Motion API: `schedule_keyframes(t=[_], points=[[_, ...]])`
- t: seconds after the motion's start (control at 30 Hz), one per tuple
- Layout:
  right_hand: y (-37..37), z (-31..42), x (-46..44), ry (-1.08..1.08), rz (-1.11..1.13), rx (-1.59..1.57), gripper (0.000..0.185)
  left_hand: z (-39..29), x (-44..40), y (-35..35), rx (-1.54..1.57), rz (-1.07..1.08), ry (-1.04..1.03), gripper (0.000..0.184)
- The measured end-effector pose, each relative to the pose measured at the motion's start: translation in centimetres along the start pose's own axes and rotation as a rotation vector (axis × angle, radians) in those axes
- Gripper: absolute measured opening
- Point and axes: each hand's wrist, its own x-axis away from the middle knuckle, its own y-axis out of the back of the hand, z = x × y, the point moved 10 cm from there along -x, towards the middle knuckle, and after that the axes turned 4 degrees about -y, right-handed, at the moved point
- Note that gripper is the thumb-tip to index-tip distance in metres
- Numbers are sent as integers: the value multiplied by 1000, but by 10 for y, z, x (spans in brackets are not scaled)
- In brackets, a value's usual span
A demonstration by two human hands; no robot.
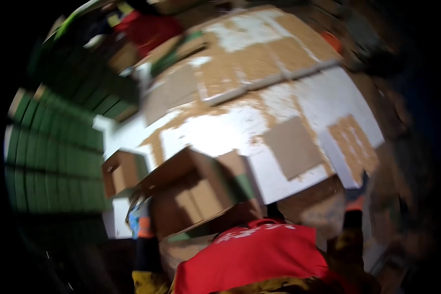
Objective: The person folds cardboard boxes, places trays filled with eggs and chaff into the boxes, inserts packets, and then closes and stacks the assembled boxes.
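Note:
An open cardboard box [186,196] stands in front of me, its inside facing up. My left hand [144,209], in a greyish glove with an orange cuff, is at the left side of this box. Beside it shows a small blue and white thing [133,219], too blurred to name. My right hand [356,195], gloved with an orange cuff too, is at the near end of a white slab [339,159] with crumbly brown material on top. Blur hides the fingers of both hands. A flat cardboard sheet [293,148] lies between box and slab.
Stacked green boxes [59,161] form a wall at the left. A smaller open carton [125,172] stands beside the large box. White slabs covered in brown crumbs [264,59] fill the far table. A person in red [149,32] is at the far left.

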Motion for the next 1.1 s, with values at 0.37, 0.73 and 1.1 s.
schedule_keyframes(t=[0.37, 0.73, 1.1], points=[[-292, -73, 89, -110, 540, 369, 51, -52, -7, -25, 344, -143, -236, 43], [-476, -184, 202, -153, 835, 1178, 63, -91, 26, -2, 935, -249, 41, 64], [-456, -275, 176, 218, 1073, 2485, 42, 60, 75, 79, 238, -790, 51, 22]])
